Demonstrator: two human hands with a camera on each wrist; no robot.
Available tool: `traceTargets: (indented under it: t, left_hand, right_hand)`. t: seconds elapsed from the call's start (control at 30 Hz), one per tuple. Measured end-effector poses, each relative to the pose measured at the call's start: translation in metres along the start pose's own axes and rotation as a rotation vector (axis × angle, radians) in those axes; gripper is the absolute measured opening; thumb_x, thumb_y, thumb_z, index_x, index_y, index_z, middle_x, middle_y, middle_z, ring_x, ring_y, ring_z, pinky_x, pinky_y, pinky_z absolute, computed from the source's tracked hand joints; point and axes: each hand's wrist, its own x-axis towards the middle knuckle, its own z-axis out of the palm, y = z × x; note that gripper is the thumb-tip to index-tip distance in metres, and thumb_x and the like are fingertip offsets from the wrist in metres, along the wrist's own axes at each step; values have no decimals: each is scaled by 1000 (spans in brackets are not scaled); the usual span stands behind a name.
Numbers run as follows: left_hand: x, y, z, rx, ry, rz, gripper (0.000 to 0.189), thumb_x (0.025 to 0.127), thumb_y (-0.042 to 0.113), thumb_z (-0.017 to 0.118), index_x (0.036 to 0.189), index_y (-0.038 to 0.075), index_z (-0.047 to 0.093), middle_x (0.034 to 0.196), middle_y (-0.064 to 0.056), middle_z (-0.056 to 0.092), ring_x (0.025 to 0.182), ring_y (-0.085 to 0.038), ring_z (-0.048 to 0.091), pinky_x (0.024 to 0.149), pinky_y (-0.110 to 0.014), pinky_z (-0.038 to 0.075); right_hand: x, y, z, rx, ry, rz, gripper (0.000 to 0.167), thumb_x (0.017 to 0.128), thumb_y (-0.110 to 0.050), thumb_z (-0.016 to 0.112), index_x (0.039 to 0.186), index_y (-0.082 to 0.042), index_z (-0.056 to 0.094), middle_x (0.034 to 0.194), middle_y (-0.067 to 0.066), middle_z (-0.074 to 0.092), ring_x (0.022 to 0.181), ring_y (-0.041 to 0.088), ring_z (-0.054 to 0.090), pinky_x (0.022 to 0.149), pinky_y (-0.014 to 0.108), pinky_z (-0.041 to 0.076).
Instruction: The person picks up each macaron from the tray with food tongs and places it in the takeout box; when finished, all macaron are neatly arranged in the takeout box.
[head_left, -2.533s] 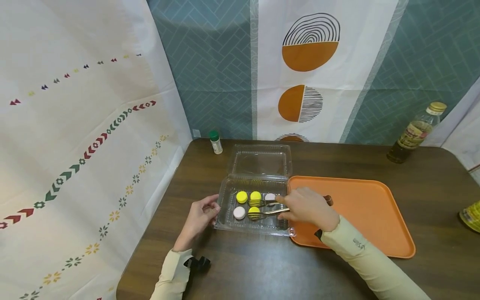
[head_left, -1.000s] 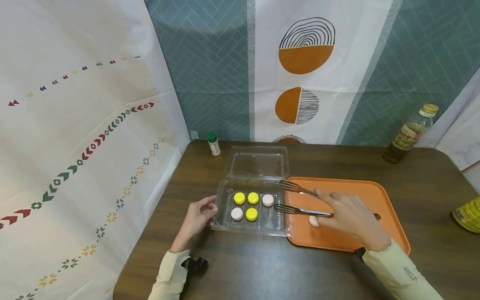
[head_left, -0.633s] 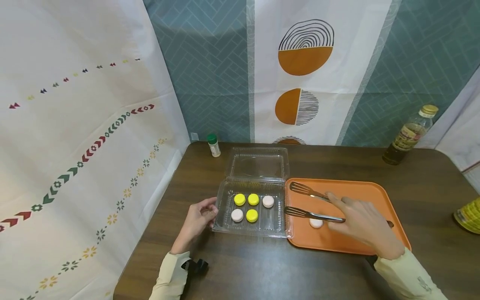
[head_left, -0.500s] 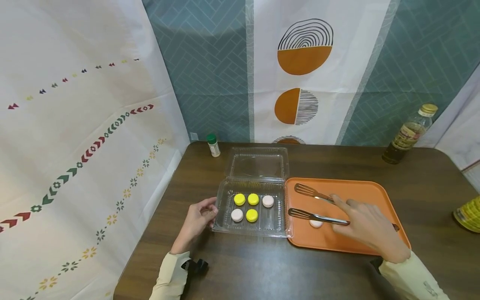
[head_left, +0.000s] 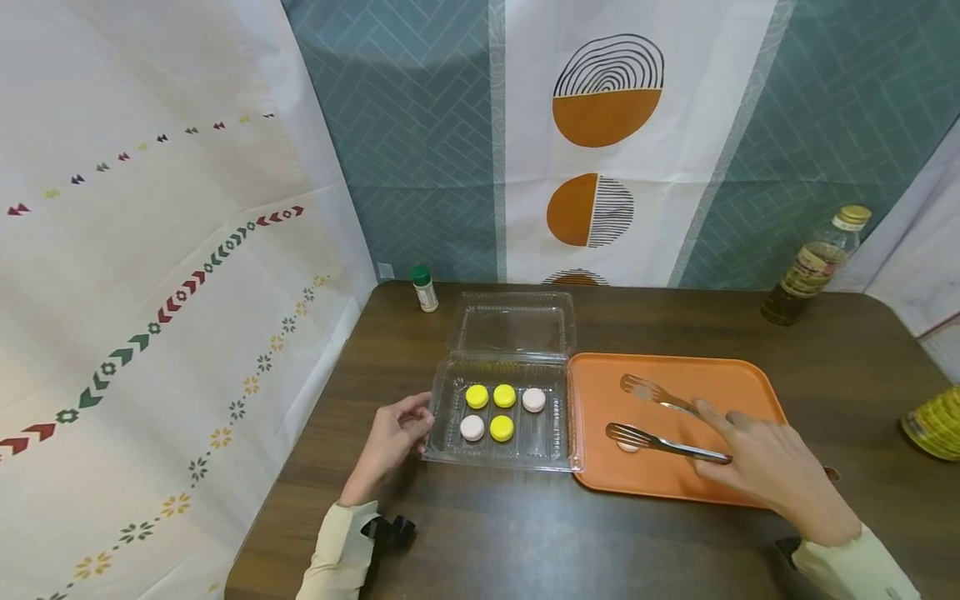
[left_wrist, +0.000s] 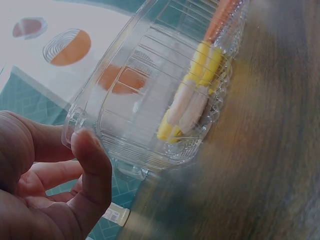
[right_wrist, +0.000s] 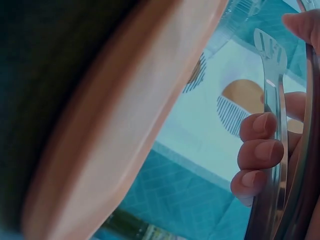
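Observation:
My left hand (head_left: pixel 393 433) pinches the left rim of a hinged clear plastic container (head_left: pixel 502 463), its lid laid back. In its grooved base sit several macarons: yellow ones like the front yellow macaron (head_left: pixel 502 428), and pale pink ones like the pale macaron (head_left: pixel 534 400). In the left wrist view my thumb and finger meet on the container's edge (left_wrist: pixel 75 120). My right hand (head_left: pixel 780 471) grips metal tongs (head_left: pixel 675 446), their arms spread, over the orange tray (head_left: pixel 712 375). Another pale macaron (head_left: pixel 627 448) lies on the tray, partly hidden by the nearer slotted tip.
A green-capped shaker (head_left: pixel 424 292) stands at the back left of the wooden table (head_left: pixel 480 533). An oil bottle (head_left: pixel 813 267) is at the back right, and a yellow container (head_left: pixel 933 423) near the right edge. Curtains hang behind and to the left.
The tongs have left the front yellow macaron in the container and moved right over the tray with my right hand. The tray's pale macaron came into view. My left hand stays put.

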Motion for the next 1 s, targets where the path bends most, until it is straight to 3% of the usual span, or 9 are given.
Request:
traceTargets:
  t: [0.2, 0.5, 0.73, 1.0]
  left_hand:
    - [-1, 1, -2, 17, -2, 19, 41, 93, -12, 63, 133, -14, 56, 90, -18, 62, 61, -15, 54, 50, -23, 47]
    - [-1, 1, -2, 18, -5, 14, 41, 93, -12, 62, 134, -14, 55, 91, -20, 61, 61, -15, 54, 50, -23, 47]
    - [-1, 3, -1, 32, -3, 32, 41, 93, -13, 61, 134, -15, 55, 93, -28, 60, 59, -15, 53, 50, -22, 47]
    - [-2, 3, 0, 26, -2, 12, 41, 93, -12, 62, 134, -14, 55, 93, -25, 61, 58, -15, 52, 50, -23, 47]
  right_hand:
    - [-7, 1, 3, -15, 4, -5, 62, 73, -43, 81, 125, -16, 59, 61, -9, 31, 44, 5, 23, 39, 25, 20]
    - [-20, 2, 5, -17, -52, -10, 61, 71, -48, 87, 117, -20, 58, 62, -9, 35, 43, 4, 26, 38, 24, 22]
    - [-21, 4, 7, -16, -75, -18, 55, 73, -45, 88, 114, -23, 58, 60, -11, 34, 44, 2, 27, 38, 23, 23]
    - [-20, 6, 10, 26, -117, -15, 46, 76, -36, 87, 114, -22, 65, 61, -14, 39, 48, 4, 37, 41, 28, 30]
